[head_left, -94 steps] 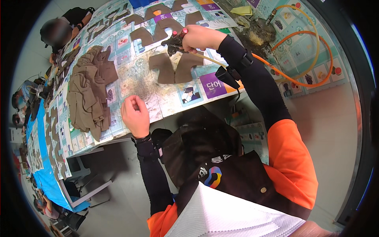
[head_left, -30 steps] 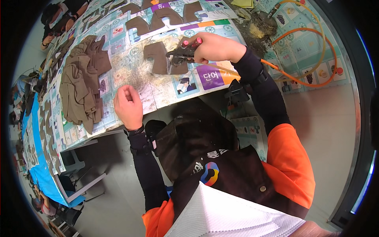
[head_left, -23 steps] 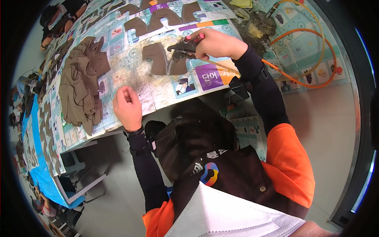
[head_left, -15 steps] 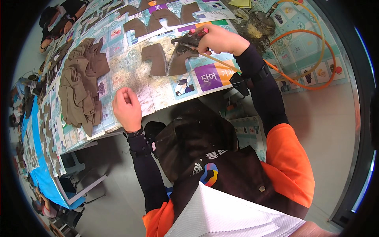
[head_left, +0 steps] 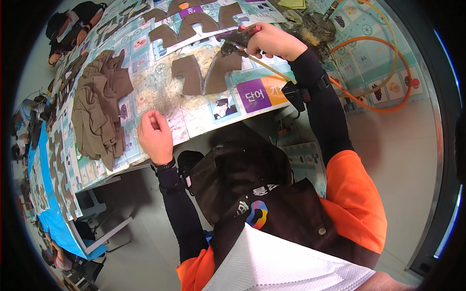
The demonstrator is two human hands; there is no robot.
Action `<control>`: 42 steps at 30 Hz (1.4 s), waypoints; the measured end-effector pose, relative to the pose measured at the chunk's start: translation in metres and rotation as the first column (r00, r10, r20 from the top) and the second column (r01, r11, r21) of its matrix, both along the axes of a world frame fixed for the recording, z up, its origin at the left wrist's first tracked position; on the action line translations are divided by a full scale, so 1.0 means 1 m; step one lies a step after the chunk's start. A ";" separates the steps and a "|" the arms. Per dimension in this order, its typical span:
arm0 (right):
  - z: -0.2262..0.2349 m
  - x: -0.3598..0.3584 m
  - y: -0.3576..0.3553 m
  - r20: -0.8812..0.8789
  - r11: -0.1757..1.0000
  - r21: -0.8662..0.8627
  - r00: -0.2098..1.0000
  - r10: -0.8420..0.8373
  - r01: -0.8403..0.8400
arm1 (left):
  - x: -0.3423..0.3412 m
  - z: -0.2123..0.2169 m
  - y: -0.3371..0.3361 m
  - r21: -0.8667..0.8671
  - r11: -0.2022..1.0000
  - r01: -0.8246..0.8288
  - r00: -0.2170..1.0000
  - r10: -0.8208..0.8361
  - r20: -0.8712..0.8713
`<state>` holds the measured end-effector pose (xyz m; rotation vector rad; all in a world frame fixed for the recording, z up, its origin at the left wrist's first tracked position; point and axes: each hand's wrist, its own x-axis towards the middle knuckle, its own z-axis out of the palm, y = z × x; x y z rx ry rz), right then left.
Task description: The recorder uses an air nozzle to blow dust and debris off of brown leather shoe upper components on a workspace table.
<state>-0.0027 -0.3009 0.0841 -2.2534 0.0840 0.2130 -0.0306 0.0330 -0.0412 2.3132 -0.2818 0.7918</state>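
My right hand (head_left: 277,40) is wrapped round a dark, crusted spray gun (head_left: 235,47) with red parts and a yellowish hose. The gun hangs over the right-hand part of a brown V-shaped fabric piece (head_left: 191,75), which lies flat on the printed sheet and is partly hidden by the gun. Near the table's front edge, my left hand (head_left: 155,137) is loosely curled, with nothing visible in its fingers. A heap of brown fabric pieces (head_left: 97,104) lies to its left.
More brown cut pieces (head_left: 196,22) lie on a sheet farther back. An orange hose (head_left: 369,39) loops at the right beside a grimy round object (head_left: 318,30). A co-worker (head_left: 73,29) leans over the table's far left. The front edge of the table (head_left: 145,157) runs before me.
The spray gun's front has moved to the right over the brown piece and turned, and my right wrist has tilted with it. My left hand has stayed in place.
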 end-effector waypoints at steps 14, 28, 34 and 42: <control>-0.001 0.001 -0.007 -0.005 0.999 0.044 1.000 -0.017 0.017 | -0.001 0.000 0.001 -0.014 1.000 0.001 1.000 -0.001 -0.020; 0.001 0.012 0.026 0.098 0.996 0.025 0.992 0.084 -0.087 | 0.000 0.001 0.001 -0.016 1.000 -0.001 1.000 0.000 -0.017; -0.001 0.023 0.035 0.130 1.000 0.025 0.991 0.010 -0.013 | 0.001 -0.001 0.002 -0.013 1.000 -0.005 1.000 0.005 -0.011; 0.004 -0.025 0.019 -0.022 0.989 0.087 0.992 0.125 -0.123 | 0.002 -0.001 0.003 -0.030 1.000 0.007 1.000 -0.007 -0.017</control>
